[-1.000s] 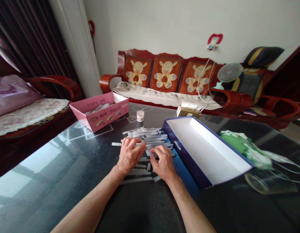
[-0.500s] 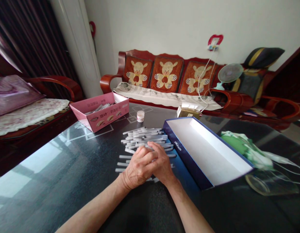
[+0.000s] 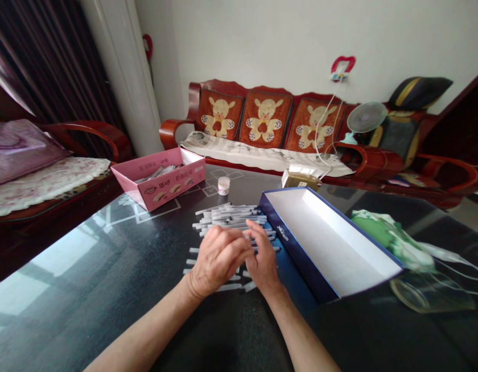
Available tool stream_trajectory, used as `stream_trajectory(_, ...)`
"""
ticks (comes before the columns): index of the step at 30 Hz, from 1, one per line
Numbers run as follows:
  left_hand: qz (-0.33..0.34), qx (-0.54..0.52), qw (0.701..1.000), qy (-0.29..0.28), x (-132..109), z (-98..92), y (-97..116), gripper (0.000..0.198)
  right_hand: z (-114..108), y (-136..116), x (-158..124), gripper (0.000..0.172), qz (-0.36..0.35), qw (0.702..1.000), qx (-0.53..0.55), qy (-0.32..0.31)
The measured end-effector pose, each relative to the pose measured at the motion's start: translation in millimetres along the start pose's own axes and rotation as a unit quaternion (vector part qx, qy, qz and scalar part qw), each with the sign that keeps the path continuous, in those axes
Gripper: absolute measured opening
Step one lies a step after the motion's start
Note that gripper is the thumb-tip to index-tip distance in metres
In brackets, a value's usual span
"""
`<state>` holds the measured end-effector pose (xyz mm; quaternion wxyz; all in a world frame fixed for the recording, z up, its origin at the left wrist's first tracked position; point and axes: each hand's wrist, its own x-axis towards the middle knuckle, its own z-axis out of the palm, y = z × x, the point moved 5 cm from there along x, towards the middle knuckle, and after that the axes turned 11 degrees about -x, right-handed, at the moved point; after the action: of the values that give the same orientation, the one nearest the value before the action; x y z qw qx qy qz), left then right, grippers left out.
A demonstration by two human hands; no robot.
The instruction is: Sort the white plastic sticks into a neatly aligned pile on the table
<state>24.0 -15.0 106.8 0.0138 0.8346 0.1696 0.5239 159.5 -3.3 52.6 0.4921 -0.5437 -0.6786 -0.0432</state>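
The curled left hand (image 3: pixel 220 258), palm down, meets the right hand (image 3: pixel 263 261) over slim whitish plastic pens (image 3: pixel 233 213). Whether either grips anything is hidden.

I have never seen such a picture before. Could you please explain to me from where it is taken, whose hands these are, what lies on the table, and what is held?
There is no machine here. A camera worn on a person's head looks forward and down, so you see that person's own left hand and right hand, both bare. They meet above a spread of slim, whitish pens, some with dark ends. Their fingers hide whatever may be between them, so I cannot tell what is held.

On the dark table there are also a pink box with similar slim pieces inside, a small white tub, a navy box with a white interior, and a green-and-white packet.
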Motion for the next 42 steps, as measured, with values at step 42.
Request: stream_trajectory(42,-0.183,0.019,0.981,-0.067,-32,38.5,-34,0.014,26,8,-12,0.028,0.288,0.896,0.326,-0.092)
